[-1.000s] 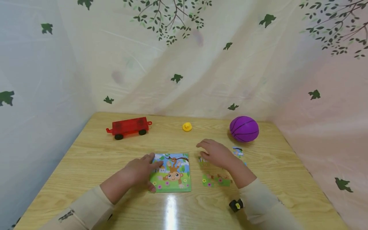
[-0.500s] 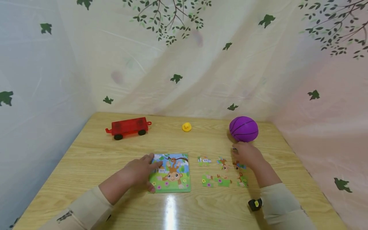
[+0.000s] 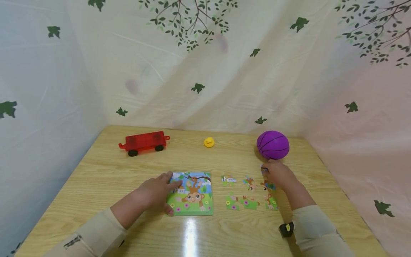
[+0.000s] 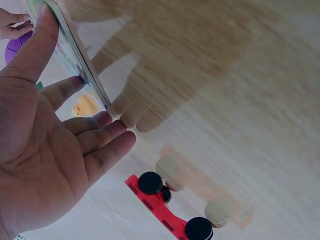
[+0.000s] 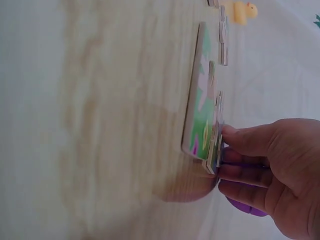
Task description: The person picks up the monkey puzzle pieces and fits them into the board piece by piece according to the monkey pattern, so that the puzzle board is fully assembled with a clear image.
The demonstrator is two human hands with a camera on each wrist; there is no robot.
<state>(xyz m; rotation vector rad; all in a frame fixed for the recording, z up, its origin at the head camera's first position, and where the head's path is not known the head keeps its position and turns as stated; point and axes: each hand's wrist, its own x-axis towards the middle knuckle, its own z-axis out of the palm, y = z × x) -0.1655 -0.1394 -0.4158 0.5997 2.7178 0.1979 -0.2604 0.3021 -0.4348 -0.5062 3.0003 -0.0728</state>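
A square monkey picture puzzle [image 3: 194,205] lies flat on the table in the head view. My left hand [image 3: 154,191] rests at its left side, index finger over the picture and thumb at the near corner. In the left wrist view, the other fingers extend along the puzzle's edge. To the right lie loose puzzle pieces: a house piece [image 3: 228,180], a monkey-face piece [image 3: 249,182], a flower piece [image 3: 250,203] and several more. At their far right corner, my right hand [image 3: 280,175] pinches a blue puzzle piece [image 3: 264,169], partly hidden by the fingers.
A purple ball [image 3: 273,144] sits just behind my right hand. Farther back are a yellow rubber duck [image 3: 209,142] and a red toy wagon [image 3: 145,141] at the left. A patterned curtain [image 3: 205,107] borders the wooden table [image 3: 96,171].
My right hand has moved right from above the loose pieces to the far right piece and taken hold of it, then shifted only slightly. My left hand has stayed on the puzzle.
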